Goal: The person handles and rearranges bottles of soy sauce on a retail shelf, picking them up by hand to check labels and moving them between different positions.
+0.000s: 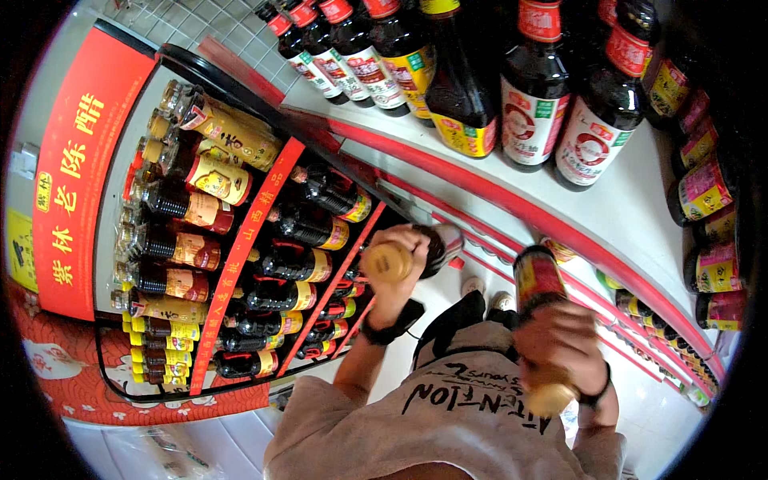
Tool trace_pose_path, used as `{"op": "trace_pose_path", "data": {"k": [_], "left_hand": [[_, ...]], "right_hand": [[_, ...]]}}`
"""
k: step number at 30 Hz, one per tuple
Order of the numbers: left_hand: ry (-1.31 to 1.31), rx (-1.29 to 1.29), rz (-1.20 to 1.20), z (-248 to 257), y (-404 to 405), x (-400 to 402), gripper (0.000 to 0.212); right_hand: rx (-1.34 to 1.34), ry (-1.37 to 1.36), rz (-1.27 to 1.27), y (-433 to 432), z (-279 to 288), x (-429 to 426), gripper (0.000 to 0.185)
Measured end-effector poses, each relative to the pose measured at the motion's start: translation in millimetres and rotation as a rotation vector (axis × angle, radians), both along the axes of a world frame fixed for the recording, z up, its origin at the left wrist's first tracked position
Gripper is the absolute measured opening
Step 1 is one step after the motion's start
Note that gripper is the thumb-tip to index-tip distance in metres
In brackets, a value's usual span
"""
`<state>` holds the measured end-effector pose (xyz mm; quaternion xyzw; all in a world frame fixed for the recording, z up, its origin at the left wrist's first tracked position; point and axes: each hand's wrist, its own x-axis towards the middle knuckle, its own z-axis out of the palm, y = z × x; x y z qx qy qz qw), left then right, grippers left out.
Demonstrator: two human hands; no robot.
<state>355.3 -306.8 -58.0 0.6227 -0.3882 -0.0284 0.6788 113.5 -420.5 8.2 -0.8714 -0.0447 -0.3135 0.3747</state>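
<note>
My left hand point(405, 255) grips a dark bottle point(445, 243) around its neck, just below a tan cap. That bottle's base points away to the upper right, towards the red-edged shelf. Nearer my chest, my right hand point(561, 345) is wrapped around a second dark bottle point(539, 273). Its label is red and yellow, and its pale gold cap sticks out below my fist. Both bottles are tilted and apart from each other. Motion blurs the right hand and that cap, and the fingers hide much of each neck.
A display rack point(252, 252) on the left holds rows of dark bottles behind red strips, beside a red sign point(84, 180) with writing. Soy sauce bottles point(534, 114) stand on a white shelf point(612, 210) with a red edge. Lower shelves hold more bottles. My shoes point(503, 301) are on pale floor.
</note>
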Motion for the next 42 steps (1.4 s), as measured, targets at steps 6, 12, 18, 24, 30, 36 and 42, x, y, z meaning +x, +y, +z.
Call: {"op": "trace_pose_path", "data": {"k": [6, 12, 18, 24, 30, 36, 42], "left_hand": [[0.116, -0.243, 0.191, -67, -55, 18, 0.018], [0.249, -0.303, 0.086, -107, -88, 35, 0.018], [0.211, -0.226, -0.034, -137, -114, 42, 0.019], [0.047, -0.164, -0.159, -140, -125, 46, 0.022], [0.237, -0.214, -0.087, -145, -119, 49, 0.019], [0.402, -0.155, -0.008, -123, -139, 69, 0.016], [0.214, 0.094, -0.407, -151, -163, 50, 0.032]], "right_hand": [[-0.242, 0.165, -0.083, -9, -115, 83, 0.026], [-0.007, 0.159, -0.344, -31, -173, 98, 0.032], [0.43, 0.219, -0.793, -30, -190, 108, 0.02], [0.419, 0.163, -0.798, -30, -195, 120, 0.037], [0.161, 0.333, -0.525, -49, -172, 143, 0.039], [0.13, 0.48, -0.789, -66, -168, 157, 0.026], [0.274, 0.293, -0.965, -71, -210, 106, 0.022]]}}
